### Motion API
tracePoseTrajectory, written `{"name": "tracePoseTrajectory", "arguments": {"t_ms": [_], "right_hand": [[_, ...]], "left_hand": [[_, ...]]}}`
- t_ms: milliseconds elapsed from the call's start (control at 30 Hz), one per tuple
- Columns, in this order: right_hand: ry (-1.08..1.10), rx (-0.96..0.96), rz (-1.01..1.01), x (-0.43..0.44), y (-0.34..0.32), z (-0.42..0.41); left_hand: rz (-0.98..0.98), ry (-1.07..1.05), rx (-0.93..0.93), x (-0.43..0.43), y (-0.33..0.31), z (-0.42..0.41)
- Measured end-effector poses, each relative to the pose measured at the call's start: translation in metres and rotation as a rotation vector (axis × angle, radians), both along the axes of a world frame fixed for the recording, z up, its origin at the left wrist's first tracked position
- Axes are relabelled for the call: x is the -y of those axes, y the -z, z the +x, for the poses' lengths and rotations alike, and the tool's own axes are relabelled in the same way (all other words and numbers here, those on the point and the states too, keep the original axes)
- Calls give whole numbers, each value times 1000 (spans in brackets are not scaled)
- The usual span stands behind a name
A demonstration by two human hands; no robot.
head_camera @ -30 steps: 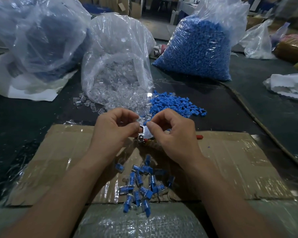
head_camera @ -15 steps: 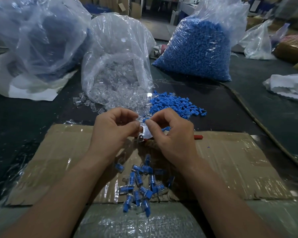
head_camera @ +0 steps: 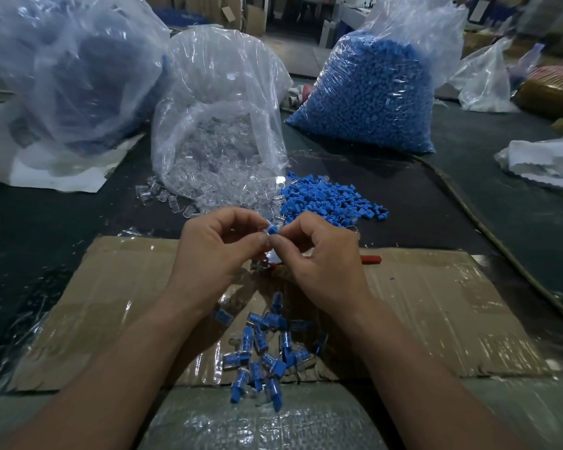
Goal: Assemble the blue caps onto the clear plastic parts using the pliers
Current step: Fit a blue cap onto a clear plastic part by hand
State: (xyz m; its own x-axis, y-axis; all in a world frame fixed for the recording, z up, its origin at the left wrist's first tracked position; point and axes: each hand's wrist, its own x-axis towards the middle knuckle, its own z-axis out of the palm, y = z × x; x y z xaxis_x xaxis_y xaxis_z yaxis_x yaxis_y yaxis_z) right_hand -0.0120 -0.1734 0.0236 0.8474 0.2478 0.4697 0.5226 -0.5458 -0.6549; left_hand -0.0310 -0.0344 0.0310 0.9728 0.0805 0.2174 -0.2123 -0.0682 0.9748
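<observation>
1. The left hand point(head_camera: 218, 251) and right hand point(head_camera: 319, 254) have drawn their fingertips closer together and a touch higher than half a second ago.
2. A blue cap point(head_camera: 272, 229) now shows plainly, pinched by the right hand against the clear plastic part point(head_camera: 263, 229), which the left hand pinches.
3. This looks like the cap being started by hand; whether it is seated I cannot tell.
4. The pliers point(head_camera: 370, 258) lie on the cardboard point(head_camera: 436, 303) just below the hands, ungripped, so the squeeze seems not yet done.
5. The finished pieces point(head_camera: 264, 349) nearer the person look unchanged, and the loose caps point(head_camera: 325, 198) lie beyond the hands.
</observation>
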Motion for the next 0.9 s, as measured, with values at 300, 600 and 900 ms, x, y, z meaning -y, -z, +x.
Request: {"name": "tracePoseTrajectory", "arguments": {"t_ms": [300, 600, 900], "right_hand": [[-111, -51, 81, 4, -1, 1], [-217, -71, 101, 8, -4, 4], [-219, 41, 71, 10, -4, 3]], "left_hand": [[-44, 21, -15, -2, -1, 0], [-178, 79, -178, -4, -1, 3], [-285, 131, -247, -6, 1, 7]]}}
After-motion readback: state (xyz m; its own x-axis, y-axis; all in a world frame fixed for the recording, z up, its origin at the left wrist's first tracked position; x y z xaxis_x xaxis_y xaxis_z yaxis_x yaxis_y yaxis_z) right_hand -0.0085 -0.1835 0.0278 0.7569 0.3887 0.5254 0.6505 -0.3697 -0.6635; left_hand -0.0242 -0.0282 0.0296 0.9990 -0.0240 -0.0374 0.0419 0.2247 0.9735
